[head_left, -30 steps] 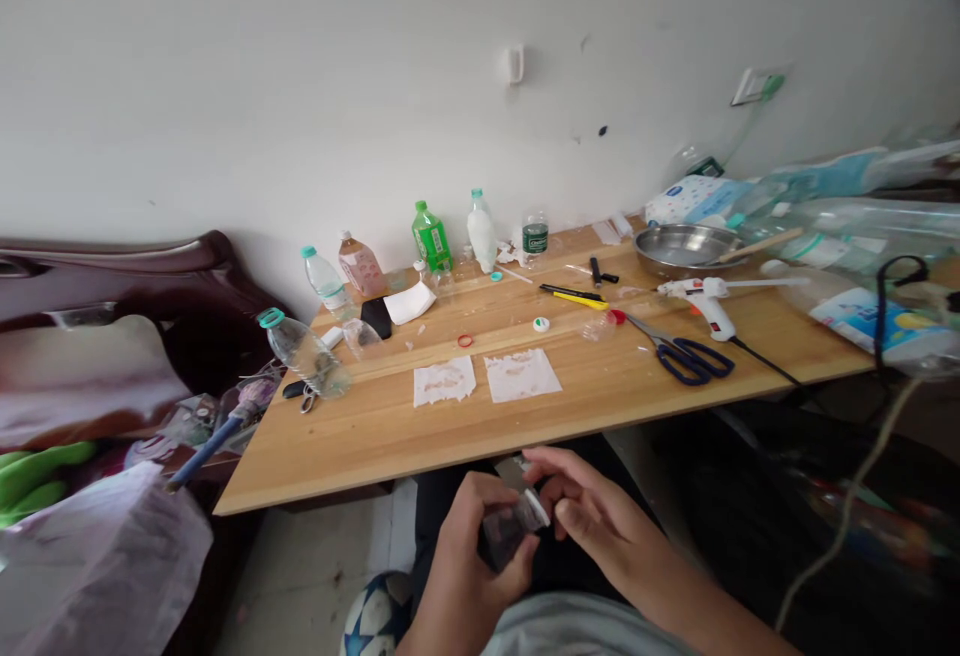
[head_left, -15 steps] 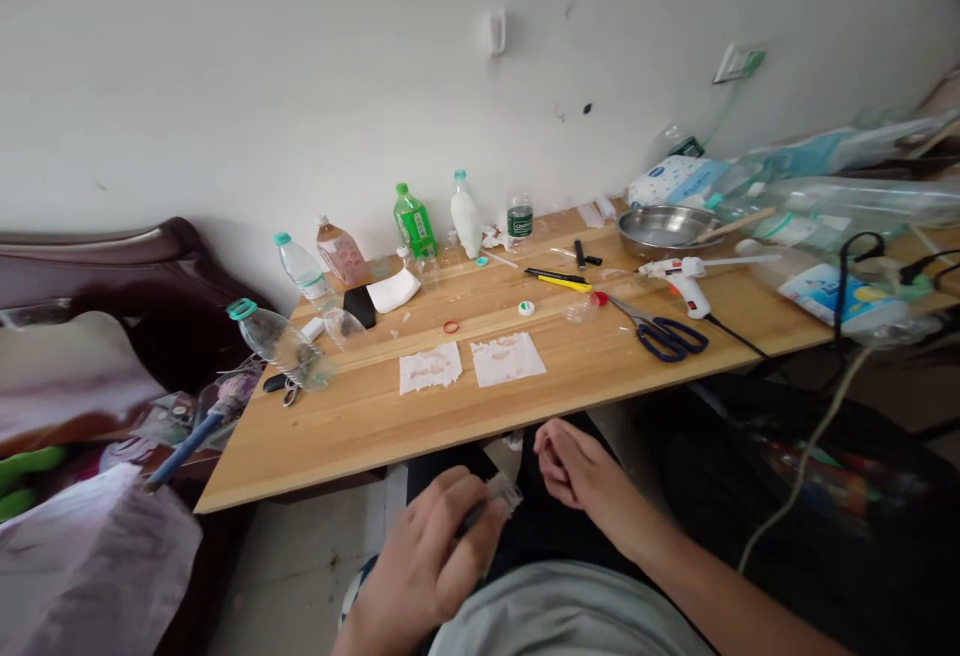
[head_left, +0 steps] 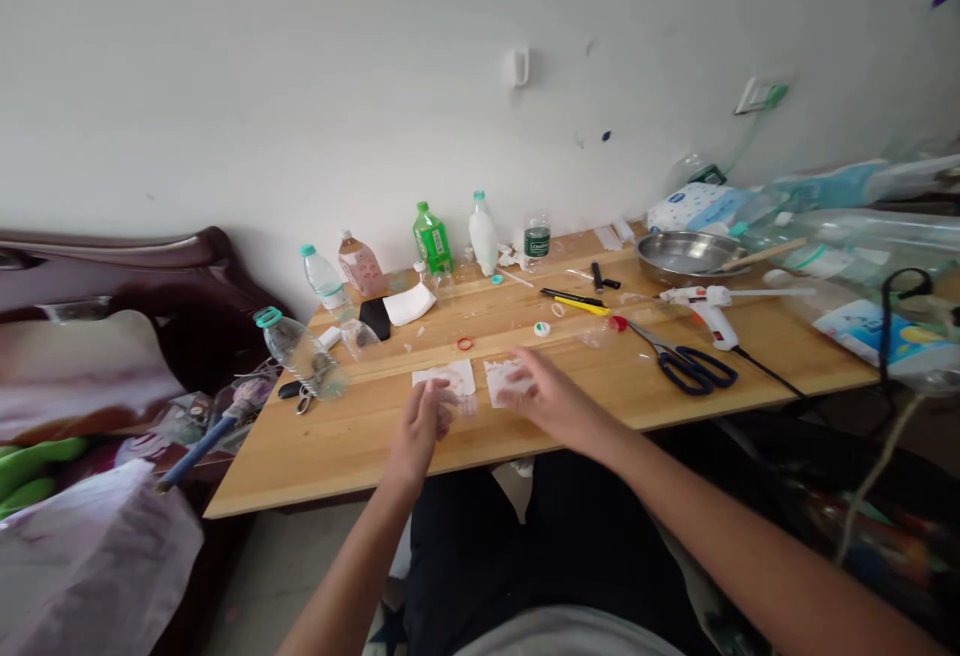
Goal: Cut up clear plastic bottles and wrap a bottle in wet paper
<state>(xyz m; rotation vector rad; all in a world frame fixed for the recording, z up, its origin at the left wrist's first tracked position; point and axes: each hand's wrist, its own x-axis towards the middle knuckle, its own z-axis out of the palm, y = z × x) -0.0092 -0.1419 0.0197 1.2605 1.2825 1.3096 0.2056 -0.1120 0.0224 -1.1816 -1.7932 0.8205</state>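
Over the front edge of the table, my left hand [head_left: 421, 426] is closed around a small clear ridged plastic piece [head_left: 463, 404]; its exact kind is hard to make out. Behind it lies a white paper sheet with faint brown smudges [head_left: 450, 374]. My right hand [head_left: 541, 391] is a little blurred, fingers spread and curved, and nothing shows in it. A second smudged paper sheet [head_left: 495, 373] lies partly hidden behind those fingers. Farther back are a red ring [head_left: 466, 344] and a white cap [head_left: 541, 329].
Blue-handled scissors [head_left: 694, 371], a white glue gun [head_left: 709, 311], a yellow cutter [head_left: 581, 305] and a steel bowl [head_left: 682, 256] occupy the right side. A clear bottle [head_left: 300, 356] leans at the left, while a green bottle [head_left: 433, 241] stands by the wall. The wooden table [head_left: 300, 456] ends before my lap.
Both hands have risen from my lap to the table's front. The left carries the clear plastic piece; the right has opened its fingers. The view has shifted slightly.
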